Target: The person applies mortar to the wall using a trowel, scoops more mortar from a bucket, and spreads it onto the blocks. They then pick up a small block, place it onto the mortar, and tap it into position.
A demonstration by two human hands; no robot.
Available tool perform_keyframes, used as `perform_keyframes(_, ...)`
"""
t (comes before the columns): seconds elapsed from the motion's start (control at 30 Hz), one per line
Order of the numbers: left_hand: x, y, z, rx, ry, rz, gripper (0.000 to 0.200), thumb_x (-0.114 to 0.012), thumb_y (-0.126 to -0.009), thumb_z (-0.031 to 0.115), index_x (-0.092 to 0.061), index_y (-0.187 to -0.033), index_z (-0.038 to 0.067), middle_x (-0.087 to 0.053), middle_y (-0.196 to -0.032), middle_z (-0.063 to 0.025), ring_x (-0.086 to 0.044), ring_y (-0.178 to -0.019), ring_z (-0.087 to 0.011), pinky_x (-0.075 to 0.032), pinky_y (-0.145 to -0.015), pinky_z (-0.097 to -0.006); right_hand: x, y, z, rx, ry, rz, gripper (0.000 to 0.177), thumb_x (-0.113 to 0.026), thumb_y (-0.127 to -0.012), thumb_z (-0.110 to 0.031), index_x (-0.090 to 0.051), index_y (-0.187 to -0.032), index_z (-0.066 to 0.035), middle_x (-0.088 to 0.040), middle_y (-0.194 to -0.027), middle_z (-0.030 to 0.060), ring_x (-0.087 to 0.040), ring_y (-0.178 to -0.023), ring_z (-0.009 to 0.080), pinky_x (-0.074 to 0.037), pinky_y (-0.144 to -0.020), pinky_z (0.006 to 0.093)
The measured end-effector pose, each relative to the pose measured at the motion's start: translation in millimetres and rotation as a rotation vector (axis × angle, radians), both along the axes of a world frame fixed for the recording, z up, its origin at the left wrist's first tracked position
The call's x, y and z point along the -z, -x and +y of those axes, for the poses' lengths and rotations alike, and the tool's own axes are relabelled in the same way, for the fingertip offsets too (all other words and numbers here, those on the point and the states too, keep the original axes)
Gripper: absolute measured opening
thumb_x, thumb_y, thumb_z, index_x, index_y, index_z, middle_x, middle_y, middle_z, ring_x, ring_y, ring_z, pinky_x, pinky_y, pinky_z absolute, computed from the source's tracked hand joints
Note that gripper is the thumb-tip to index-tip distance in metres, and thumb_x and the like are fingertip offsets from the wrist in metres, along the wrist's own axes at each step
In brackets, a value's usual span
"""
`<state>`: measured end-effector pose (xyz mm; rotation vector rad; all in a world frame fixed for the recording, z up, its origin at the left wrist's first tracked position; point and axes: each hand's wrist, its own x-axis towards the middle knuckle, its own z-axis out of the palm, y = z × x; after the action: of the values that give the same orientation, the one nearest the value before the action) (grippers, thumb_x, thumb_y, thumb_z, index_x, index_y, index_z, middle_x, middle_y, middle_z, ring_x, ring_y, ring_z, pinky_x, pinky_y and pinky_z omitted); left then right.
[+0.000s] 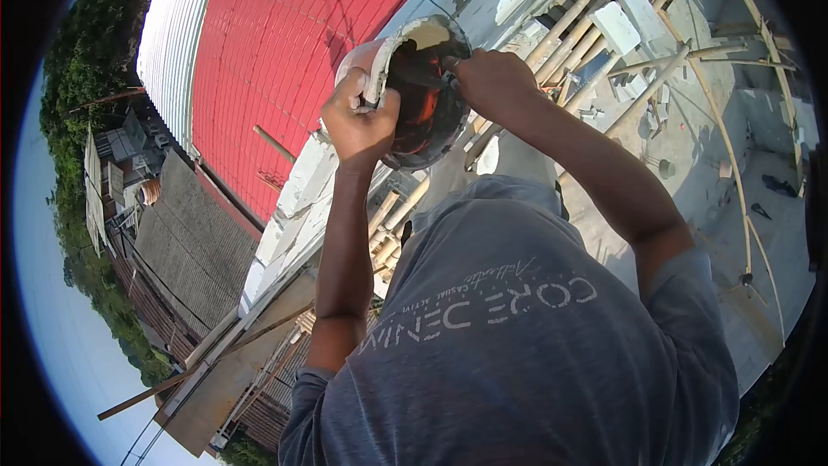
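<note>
Head camera looks straight down over a grey shirt [517, 336] to a round pan [427, 116], raised in front of the chest and tilted so its dark, orange-tinged inside faces the lens (its rim is crusted with pale mortar). The left hand [362, 121] is clamped on the pan's left rim, thumb over the edge and fingers wrapped behind. The right hand [492, 78] sits at the pan's right rim with its fingers bunched tight on a small dark object [448, 62] that reaches into the pan; what that object is cannot be made out. Left of the pan and far below spreads a red corrugated roof [276, 52]. Just under the pan runs a white wall top [293, 194]. Right of the pan lie bamboo poles [586, 13] and white blocks [617, 28], with a concrete floor [707, 155] beyond them.
</note>
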<state>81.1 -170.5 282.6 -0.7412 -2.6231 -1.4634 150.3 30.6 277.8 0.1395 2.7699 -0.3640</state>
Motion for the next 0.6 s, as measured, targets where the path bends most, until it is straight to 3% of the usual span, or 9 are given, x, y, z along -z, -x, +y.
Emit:
perform_keyframes(0.03,-7,-2,-1,-0.015,-0.022,-0.014,0.017,-0.068,-0.073,0.006,-0.051,-0.075,0.003,-0.048,-0.062,-0.0073,-0.044,-0.056,-0.0104,-0.041,-0.053,-0.0295,-5,2,4,-0.011,0.008,-0.010,0.045,-0.059,-0.096,-0.033,-0.057,-0.137,-0.016,-0.069,-0.100,0.0157,-0.070,-0.094,0.0321,-0.056,-0.081,0.0455)
perform_keyframes(0.13,-10,2,2,0.051,-0.054,0.006,0.013,-0.068,-0.073,0.005,-0.056,-0.076,0.001,-0.050,-0.062,-0.0064,-0.045,-0.059,-0.0095,-0.042,-0.055,-0.0278,-16,18,23,-0.034,0.100,-0.107,0.041,-0.062,-0.093,-0.031,-0.065,-0.130,-0.014,-0.070,-0.115,0.0150,-0.067,-0.107,0.0314,-0.052,-0.096,0.0438)
perform_keyframes(0.37,-18,-9,10,0.153,-0.004,-0.034,0.011,-0.067,-0.074,0.003,-0.062,-0.083,0.000,-0.062,-0.071,-0.0082,-0.051,-0.066,-0.0077,-0.046,-0.061,-0.0264,-16,11,25,-0.168,0.141,-0.291,0.044,-0.066,-0.089,-0.035,-0.067,-0.125,-0.010,-0.071,-0.110,0.0186,-0.066,-0.108,0.0325,-0.052,-0.094,0.0423)
perform_keyframes(0.43,-21,-13,15,0.178,-0.177,-0.087,0.009,-0.064,-0.075,-0.002,-0.061,-0.083,-0.002,-0.066,-0.081,-0.0056,-0.053,-0.071,-0.0065,-0.047,-0.063,-0.0255,-8,3,35,-0.111,0.430,-0.359,0.051,-0.069,-0.086,-0.039,-0.067,-0.127,-0.008,-0.072,-0.107,0.0160,-0.067,-0.105,0.0302,-0.052,-0.092,0.0401)
perform_keyframes(0.47,-23,-14,15,0.176,-0.261,-0.152,0.008,-0.062,-0.075,-0.006,-0.057,-0.080,-0.003,-0.068,-0.089,-0.0041,-0.052,-0.074,-0.0051,-0.046,-0.065,-0.0241,3,-3,40,-0.119,0.429,-0.361,0.051,-0.069,-0.086,-0.039,-0.067,-0.127,-0.008,-0.072,-0.107,0.0160,-0.067,-0.105,0.0302,-0.052,-0.092,0.0401)
perform_keyframes(0.53,-14,-8,10,0.144,-0.323,-0.144,0.010,-0.062,-0.075,-0.007,-0.054,-0.077,-0.001,-0.067,-0.087,-0.0032,-0.051,-0.073,-0.0045,-0.044,-0.064,-0.0234,25,-12,47,-0.028,0.800,-0.381,0.049,-0.069,-0.090,-0.037,-0.065,-0.131,-0.011,-0.073,-0.097,0.0093,-0.069,-0.082,0.0220,-0.055,-0.074,0.0358)
perform_keyframes(0.57,-7,-6,7,0.116,-0.384,-0.139,0.013,-0.063,-0.076,-0.007,-0.052,-0.075,0.001,-0.066,-0.084,-0.0022,-0.049,-0.072,-0.0039,-0.043,-0.063,-0.0228,30,-17,50,-0.039,0.798,-0.384,0.049,-0.069,-0.090,-0.037,-0.065,-0.131,-0.011,-0.073,-0.097,0.0093,-0.069,-0.082,0.0220,-0.055,-0.074,0.0358)
perform_keyframes(0.6,1,-4,1,0.061,-0.361,-0.135,0.021,-0.065,-0.075,-0.007,-0.047,-0.071,0.004,-0.061,-0.076,0.0006,-0.046,-0.067,-0.0039,-0.039,-0.061,-0.0220,26,-24,49,0.110,0.984,-0.504,0.047,-0.067,-0.093,-0.035,-0.063,-0.134,-0.012,-0.070,-0.089,0.0064,-0.065,-0.071,0.0176,-0.053,-0.063,0.0324)
